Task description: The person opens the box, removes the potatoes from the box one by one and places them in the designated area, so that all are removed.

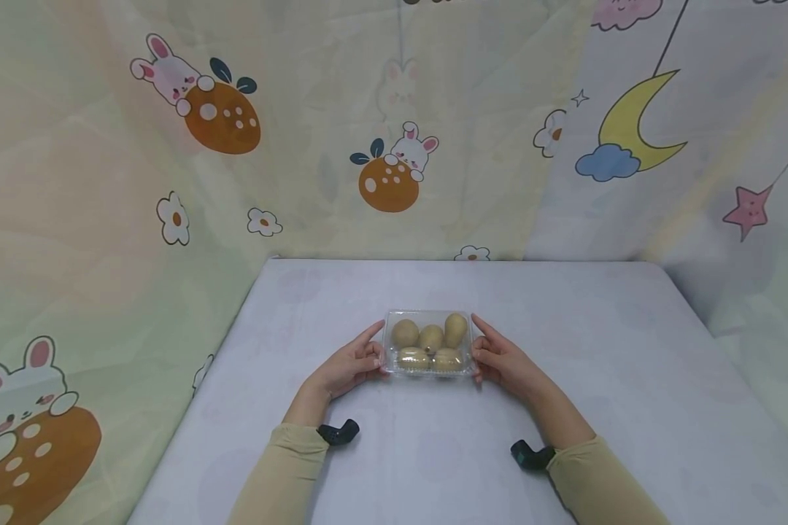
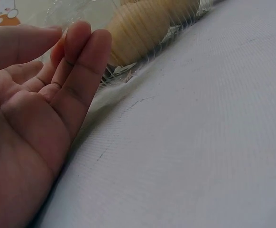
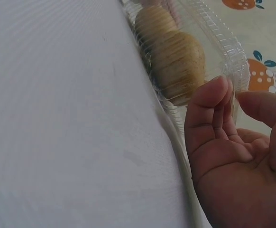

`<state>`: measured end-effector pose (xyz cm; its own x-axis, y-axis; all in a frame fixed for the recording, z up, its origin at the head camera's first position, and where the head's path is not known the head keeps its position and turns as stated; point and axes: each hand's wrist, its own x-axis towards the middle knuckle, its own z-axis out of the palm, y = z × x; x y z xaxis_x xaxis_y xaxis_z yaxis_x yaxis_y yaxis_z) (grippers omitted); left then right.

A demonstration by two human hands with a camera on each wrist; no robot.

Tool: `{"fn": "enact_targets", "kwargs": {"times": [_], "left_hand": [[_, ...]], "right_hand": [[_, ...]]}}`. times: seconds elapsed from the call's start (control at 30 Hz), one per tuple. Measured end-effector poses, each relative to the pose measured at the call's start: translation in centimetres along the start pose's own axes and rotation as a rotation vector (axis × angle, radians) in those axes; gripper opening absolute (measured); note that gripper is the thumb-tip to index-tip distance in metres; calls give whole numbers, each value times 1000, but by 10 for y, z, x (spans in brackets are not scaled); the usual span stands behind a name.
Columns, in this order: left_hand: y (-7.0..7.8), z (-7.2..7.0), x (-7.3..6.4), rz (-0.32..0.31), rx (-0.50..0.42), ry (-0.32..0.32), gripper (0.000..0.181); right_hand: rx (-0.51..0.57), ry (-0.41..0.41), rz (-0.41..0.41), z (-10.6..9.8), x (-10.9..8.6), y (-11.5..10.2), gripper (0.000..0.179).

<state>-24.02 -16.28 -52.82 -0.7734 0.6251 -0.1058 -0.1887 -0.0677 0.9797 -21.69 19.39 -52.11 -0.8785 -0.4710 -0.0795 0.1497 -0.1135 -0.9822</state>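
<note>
Clear plastic box (image 1: pixel 427 372) sits on the white cloth-covered surface (image 1: pixel 420 459), near the middle of its width, towards the far edge. Contents: five rounded tan items (image 1: pixel 405 333), potato-like, three behind and two in front, seen through the plastic.

Both hands are at the box, one per short side. Left hand (image 1: pixel 348 367): index finger extended to the far left corner, other fingers partly curled, thumb and fingertips close together at the box edge. Right hand (image 1: pixel 508 364): mirrored, index finger along the far right corner; the right wrist view shows thumb and fingertips nearly closed at the clear rim. Grip light; pressure cannot be told.

Black wrist devices (image 1: pixel 338 432) and tan sleeves (image 1: pixel 282 470) on both arms. Behind: printed backdrop (image 1: pixel 315 95) with rabbits, flowers and a moon.
</note>
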Motion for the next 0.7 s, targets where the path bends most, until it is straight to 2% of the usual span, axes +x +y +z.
{"fn": "enact_targets", "kwargs": {"times": [0.47,0.7], "left_hand": [[2,3,1,-14,-17,18,87],[-2,-1,-1,-12,-68,-39,90]], "right_hand": [[-17,2,12,0,-1,0,75],[8,-15,0,-2,0,1,74]]}}
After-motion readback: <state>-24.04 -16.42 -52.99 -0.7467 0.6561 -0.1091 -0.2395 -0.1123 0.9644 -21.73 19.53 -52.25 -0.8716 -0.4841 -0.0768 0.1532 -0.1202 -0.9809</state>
